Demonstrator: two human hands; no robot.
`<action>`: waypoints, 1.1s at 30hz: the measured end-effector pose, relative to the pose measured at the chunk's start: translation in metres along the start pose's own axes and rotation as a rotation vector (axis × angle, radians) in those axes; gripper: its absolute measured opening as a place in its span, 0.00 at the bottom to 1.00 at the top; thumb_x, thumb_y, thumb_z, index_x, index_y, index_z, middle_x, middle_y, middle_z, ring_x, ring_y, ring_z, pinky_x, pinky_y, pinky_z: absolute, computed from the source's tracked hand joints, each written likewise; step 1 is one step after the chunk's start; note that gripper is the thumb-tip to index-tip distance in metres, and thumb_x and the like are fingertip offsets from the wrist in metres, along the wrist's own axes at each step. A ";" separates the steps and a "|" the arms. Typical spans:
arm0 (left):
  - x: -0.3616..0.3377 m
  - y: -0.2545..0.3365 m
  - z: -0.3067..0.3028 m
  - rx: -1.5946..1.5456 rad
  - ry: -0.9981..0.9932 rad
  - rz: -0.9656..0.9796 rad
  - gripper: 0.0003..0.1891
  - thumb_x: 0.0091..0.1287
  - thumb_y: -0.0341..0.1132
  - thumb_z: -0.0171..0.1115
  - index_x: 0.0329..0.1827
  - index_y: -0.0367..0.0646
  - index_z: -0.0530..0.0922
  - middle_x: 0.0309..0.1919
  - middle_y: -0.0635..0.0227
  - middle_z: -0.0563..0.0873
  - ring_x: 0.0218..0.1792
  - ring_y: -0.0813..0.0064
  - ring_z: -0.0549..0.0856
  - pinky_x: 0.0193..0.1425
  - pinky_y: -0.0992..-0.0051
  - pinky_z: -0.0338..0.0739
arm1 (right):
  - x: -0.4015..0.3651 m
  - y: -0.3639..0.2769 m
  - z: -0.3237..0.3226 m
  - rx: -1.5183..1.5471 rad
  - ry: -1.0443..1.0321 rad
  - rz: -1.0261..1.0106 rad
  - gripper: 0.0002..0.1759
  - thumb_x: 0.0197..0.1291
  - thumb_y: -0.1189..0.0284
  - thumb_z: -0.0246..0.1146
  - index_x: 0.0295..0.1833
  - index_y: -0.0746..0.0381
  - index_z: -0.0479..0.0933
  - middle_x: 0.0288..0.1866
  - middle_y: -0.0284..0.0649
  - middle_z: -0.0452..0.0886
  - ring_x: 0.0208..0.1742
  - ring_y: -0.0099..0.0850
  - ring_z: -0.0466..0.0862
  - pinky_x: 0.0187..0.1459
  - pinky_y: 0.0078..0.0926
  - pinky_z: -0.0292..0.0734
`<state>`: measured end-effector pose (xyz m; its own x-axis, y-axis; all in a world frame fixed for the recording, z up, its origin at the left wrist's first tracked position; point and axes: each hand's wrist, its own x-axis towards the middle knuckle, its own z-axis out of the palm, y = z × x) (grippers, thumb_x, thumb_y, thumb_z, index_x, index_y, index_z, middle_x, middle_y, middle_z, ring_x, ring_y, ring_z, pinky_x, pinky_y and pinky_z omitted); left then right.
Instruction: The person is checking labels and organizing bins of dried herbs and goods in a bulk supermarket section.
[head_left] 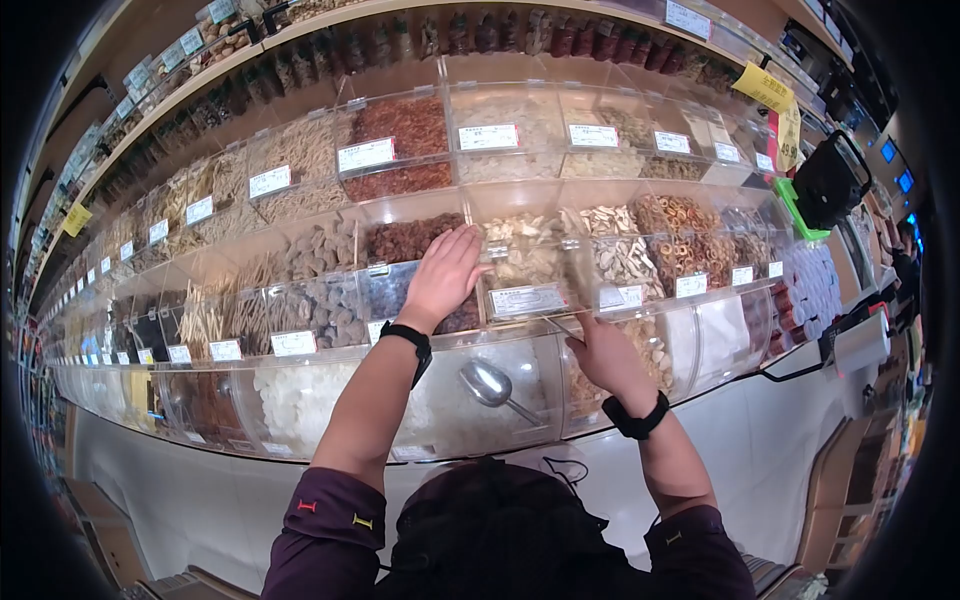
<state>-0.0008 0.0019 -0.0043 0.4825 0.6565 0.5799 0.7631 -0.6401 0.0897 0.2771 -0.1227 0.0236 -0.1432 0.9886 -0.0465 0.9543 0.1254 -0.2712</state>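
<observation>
My left hand (445, 272) lies with fingers stretched out over the front of a bin of dark red dried fruit (385, 240), by the edge of the neighbouring bin. That neighbour holds pale dried slices (522, 250) and carries a white price label (528, 299). Just below the label, my right hand (612, 358) is closed around a thin metal handle (565, 326); whatever the handle belongs to is hidden. A metal scoop (487, 383) rests in the lower bin, on white, crystal-like goods (440, 400). Both wrists wear black bands.
Tiers of clear plastic bins hold dried goods, including red flakes (400, 125), whitish sliced pieces (612, 240) and ringed slices (685, 230). Packed bags (570, 35) line the shelf behind. At right are a black device with a green edge (830, 185) and a plastic bag roll (862, 340).
</observation>
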 end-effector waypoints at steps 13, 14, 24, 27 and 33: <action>0.002 0.002 -0.001 -0.018 0.048 0.009 0.25 0.69 0.42 0.67 0.62 0.33 0.79 0.65 0.54 0.82 0.69 0.56 0.78 0.77 0.58 0.70 | 0.016 -0.006 0.019 0.104 -0.040 -0.086 0.19 0.70 0.65 0.62 0.59 0.67 0.76 0.37 0.58 0.86 0.43 0.58 0.86 0.46 0.57 0.80; 0.002 0.001 0.000 -0.017 0.048 0.009 0.25 0.69 0.42 0.67 0.62 0.33 0.79 0.65 0.54 0.82 0.69 0.56 0.78 0.77 0.58 0.70 | 0.018 -0.003 0.023 0.087 -0.044 0.003 0.18 0.70 0.65 0.62 0.58 0.67 0.76 0.38 0.59 0.86 0.44 0.58 0.86 0.47 0.56 0.80; 0.002 0.001 -0.003 -0.003 0.000 0.003 0.26 0.72 0.43 0.64 0.67 0.34 0.77 0.66 0.55 0.81 0.71 0.59 0.76 0.79 0.59 0.66 | 0.009 -0.012 -0.045 0.202 -0.186 0.020 0.19 0.68 0.64 0.64 0.54 0.68 0.81 0.45 0.60 0.86 0.51 0.58 0.85 0.53 0.54 0.80; 0.002 0.003 -0.003 -0.013 0.007 0.006 0.25 0.70 0.42 0.65 0.66 0.35 0.77 0.66 0.55 0.81 0.70 0.57 0.77 0.79 0.58 0.67 | 0.015 -0.017 -0.022 0.217 -0.210 -0.045 0.19 0.67 0.64 0.64 0.51 0.70 0.81 0.45 0.62 0.86 0.51 0.58 0.85 0.54 0.53 0.80; 0.001 0.002 0.001 -0.008 0.022 0.008 0.25 0.69 0.41 0.67 0.64 0.35 0.78 0.65 0.55 0.82 0.69 0.55 0.78 0.77 0.57 0.69 | 0.019 -0.038 -0.018 0.139 -0.274 -0.035 0.19 0.67 0.64 0.63 0.44 0.73 0.84 0.41 0.64 0.86 0.48 0.58 0.87 0.53 0.51 0.81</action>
<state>0.0014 0.0014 -0.0041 0.4789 0.6422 0.5986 0.7558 -0.6485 0.0911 0.2433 -0.1069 0.0506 -0.2588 0.9222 -0.2872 0.9052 0.1278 -0.4052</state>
